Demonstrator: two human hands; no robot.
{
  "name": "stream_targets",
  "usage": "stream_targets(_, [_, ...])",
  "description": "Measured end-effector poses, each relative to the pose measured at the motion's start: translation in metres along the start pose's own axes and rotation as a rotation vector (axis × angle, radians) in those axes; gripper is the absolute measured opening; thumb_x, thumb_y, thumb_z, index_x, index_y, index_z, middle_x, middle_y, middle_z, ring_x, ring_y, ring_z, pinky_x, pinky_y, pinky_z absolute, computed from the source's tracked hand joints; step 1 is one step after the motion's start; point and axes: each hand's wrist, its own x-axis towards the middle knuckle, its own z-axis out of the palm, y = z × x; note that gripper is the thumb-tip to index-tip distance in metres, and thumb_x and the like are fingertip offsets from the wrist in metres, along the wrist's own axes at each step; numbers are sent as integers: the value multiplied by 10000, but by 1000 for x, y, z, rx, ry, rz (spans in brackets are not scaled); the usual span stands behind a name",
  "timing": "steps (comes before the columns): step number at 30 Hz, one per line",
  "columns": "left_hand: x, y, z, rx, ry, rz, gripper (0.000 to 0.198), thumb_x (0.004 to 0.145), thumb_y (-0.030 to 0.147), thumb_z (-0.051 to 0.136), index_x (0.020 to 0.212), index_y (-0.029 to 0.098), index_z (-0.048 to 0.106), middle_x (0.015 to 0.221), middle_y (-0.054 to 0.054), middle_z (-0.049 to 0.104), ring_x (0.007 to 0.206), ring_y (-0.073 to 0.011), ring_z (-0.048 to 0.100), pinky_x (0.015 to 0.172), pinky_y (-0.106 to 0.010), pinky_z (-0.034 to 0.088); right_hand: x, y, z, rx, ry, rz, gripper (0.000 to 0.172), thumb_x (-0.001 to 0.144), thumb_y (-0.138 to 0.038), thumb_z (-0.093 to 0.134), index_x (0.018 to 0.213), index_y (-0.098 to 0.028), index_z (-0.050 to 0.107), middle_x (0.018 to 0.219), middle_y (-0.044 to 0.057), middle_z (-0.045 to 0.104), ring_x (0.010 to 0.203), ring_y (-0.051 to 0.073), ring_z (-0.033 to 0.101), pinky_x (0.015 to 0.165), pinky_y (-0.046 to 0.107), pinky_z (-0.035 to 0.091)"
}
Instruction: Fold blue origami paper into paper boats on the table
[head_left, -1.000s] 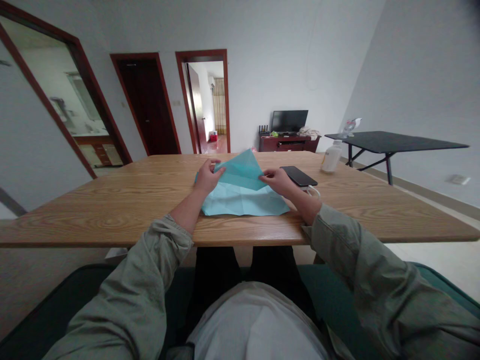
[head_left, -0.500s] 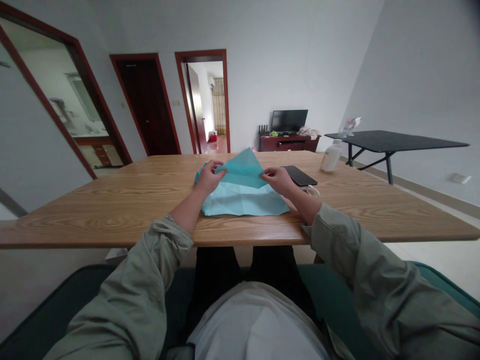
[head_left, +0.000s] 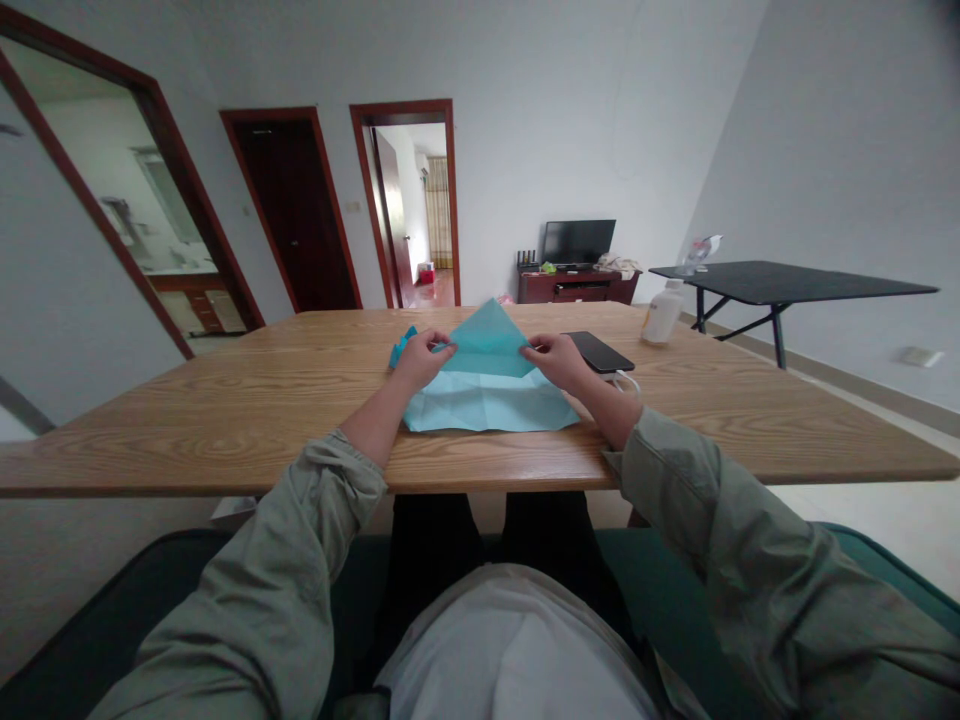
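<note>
1. Our left hand (head_left: 415, 362) is pinched nearly closed, thumb against fingertips, on the left corner of the paper's raised flap.
2. Just behind that hand a small blue scrap (head_left: 401, 345) lies on the table (head_left: 225, 400), apart from the sheet.
3. The paper (head_left: 487, 402), pale blue and creased, lies flat near the table's near edge, between our hands. Its far part is folded up into a peak that stands off the wood.
4. Our right hand (head_left: 555, 360) grips the flap's right corner the same way, fingers curled shut on it.
5. Just right of that hand a dark phone (head_left: 598, 351) lies face up, and a white cable (head_left: 627, 378) loops by our right wrist. A white bottle (head_left: 663, 312) stands farther right on the table.
6. We judge the main risk to be an uneven pull: if one hand leads, the fold would skew and the edges would not meet. A hard tug could tear the thin sheet at a pinch. Nothing weighs down the flat part, so it could slide towards us. Our right wrist could also snag the cable and drag the phone.
7. We can read no writing: the bottle's label is too small and the phone's screen is dark.
</note>
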Motion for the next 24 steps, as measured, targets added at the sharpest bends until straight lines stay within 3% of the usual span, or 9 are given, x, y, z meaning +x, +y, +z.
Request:
stream_targets(9, [4,-11,4,-141,-109,-37,360,776,513,628,804,157,669,774,-36,654,723,-162,570,684,-287,447,1,-2,-3,27,75,-23,325,757,-404,588,830,-132,751,691,31,674,632,152,532,597,270,372])
stream_targets(14, [8,-19,7,-236,-115,-48,382,728,512,687,872,158,670,839,-49,666,772,-168,592,719,-295,474,1,-3,-3,46,133,-28,333,764,-403,587,852,-132,759,742,49,707,674,176,576,625,281,402])
stream_targets(19, [7,-19,8,-219,-96,-11,395,656,445,770,916,163,676,910,-63,685,794,-160,603,742,-293,482,1,-3,-5,64,161,-28,321,773,-390,595,882,-139,764,799,57,731,747,202,614,667,290,435])
stream_targets(24, [3,-13,3,-173,-130,-41,388,708,486,725,897,147,716,850,-70,703,745,-167,600,704,-296,468,1,-5,-5,65,161,-12,324,771,-392,593,877,-137,761,813,60,736,747,203,612,661,291,435])
